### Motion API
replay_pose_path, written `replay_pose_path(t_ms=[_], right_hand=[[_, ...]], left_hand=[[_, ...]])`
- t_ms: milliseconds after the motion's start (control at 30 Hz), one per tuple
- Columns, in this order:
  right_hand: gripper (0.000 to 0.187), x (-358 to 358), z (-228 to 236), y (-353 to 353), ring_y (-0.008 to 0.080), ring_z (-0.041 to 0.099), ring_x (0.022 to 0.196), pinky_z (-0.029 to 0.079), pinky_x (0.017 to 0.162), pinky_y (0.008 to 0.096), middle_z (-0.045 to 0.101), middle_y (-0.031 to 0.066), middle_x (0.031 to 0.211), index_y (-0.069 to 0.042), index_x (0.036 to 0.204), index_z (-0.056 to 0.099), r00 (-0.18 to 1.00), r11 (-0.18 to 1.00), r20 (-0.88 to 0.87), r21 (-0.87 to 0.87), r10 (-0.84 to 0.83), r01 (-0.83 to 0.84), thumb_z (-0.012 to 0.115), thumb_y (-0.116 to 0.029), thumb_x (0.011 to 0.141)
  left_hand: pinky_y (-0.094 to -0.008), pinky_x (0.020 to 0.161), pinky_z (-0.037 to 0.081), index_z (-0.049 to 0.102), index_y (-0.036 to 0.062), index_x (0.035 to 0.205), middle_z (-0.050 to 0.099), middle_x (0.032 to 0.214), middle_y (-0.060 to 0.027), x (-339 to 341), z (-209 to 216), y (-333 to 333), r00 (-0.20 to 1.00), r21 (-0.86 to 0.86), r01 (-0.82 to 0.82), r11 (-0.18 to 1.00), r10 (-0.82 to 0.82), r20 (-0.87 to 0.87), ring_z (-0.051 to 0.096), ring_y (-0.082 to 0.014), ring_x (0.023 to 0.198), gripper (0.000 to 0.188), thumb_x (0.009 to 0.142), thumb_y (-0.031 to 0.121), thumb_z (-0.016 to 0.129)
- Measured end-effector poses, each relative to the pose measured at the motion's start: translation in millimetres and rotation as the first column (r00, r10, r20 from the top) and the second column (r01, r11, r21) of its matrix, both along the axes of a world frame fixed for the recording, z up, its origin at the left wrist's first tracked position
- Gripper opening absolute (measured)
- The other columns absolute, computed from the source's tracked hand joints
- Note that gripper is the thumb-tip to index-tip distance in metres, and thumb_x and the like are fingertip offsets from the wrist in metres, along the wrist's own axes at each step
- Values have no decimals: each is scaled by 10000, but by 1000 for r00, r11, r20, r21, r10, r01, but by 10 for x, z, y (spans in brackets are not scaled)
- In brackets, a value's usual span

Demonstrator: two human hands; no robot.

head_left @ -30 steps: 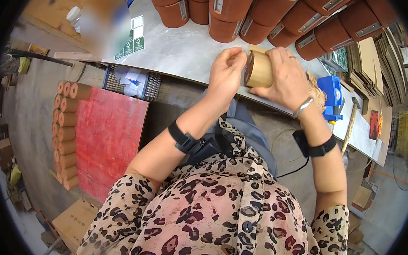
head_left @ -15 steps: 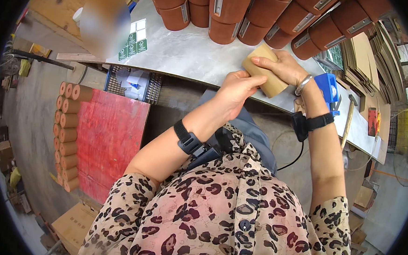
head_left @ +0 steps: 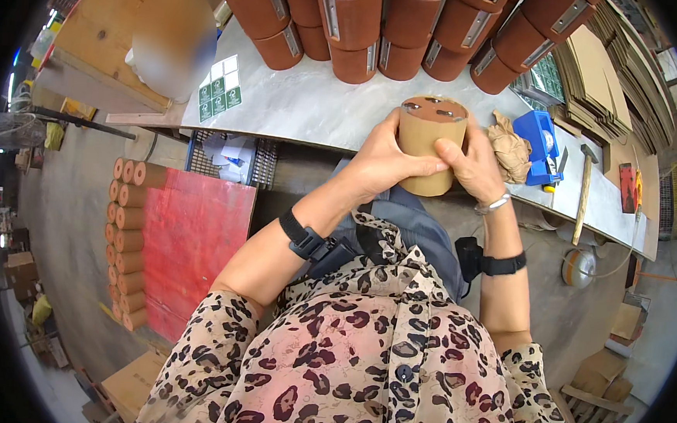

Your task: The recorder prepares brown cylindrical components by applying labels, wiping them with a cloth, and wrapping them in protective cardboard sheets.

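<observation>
Between my two hands is a tan paper-wrapped cylinder [head_left: 429, 143], its reddish-brown top showing several dark, shiny spots or openings. My left hand [head_left: 392, 159] grips its left side, with the thumb across the front. My right hand [head_left: 475, 164] wraps the right side, its thumb also pressing on the front. The cylinder is held upright above the near edge of the grey worktable [head_left: 306, 105]. Just to the right of my right hand lies a crumpled piece of brown paper [head_left: 508, 150].
Reddish-brown cylindrical pots [head_left: 357, 26] with metal strips stand stacked along the back. At right are a blue tape dispenser [head_left: 540, 146], a hammer [head_left: 585, 192] and flat cardboard [head_left: 595, 72]. Green-and-white labels [head_left: 220, 92] lie left. Brown rolls [head_left: 129, 241] are stacked beside a red board [head_left: 197, 242].
The cylinder has turned from tilted to upright, so its reddish-brown top now shows. My right hand has moved from its upper side to its right side. The view has shifted slightly.
</observation>
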State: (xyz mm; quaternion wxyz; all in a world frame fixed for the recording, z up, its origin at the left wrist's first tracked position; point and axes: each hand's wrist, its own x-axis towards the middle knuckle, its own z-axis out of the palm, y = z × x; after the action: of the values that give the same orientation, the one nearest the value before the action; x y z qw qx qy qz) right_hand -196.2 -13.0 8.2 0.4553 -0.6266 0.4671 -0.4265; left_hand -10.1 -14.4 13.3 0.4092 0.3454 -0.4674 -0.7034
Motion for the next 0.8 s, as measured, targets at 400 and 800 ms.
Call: replay_pose_path(t_ms=[400, 800], right_hand=[[822, 118, 53, -132, 256, 673, 1082, 531, 950, 374, 672, 170, 1168, 7, 1281, 531, 983, 974, -143, -210, -115, 84, 917, -320, 634], [781, 210, 81, -78, 211, 674, 1052, 533, 933, 363, 690, 141, 1137, 21, 1265, 557, 980, 921, -97, -368, -175, 128, 918, -270, 637]], left_hand=[[-335, 1026, 461, 471, 27, 1338, 591, 1256, -86, -27, -253, -333, 935, -476, -2, 879, 171, 310, 567, -165, 1167, 850, 620, 127, 916], [-370, 951, 510, 518, 23, 1277, 641, 1184, -146, -39, -180, -283, 887, -656, -123, 745, 379, 264, 639, -241, 1088, 837, 567, 189, 930]])
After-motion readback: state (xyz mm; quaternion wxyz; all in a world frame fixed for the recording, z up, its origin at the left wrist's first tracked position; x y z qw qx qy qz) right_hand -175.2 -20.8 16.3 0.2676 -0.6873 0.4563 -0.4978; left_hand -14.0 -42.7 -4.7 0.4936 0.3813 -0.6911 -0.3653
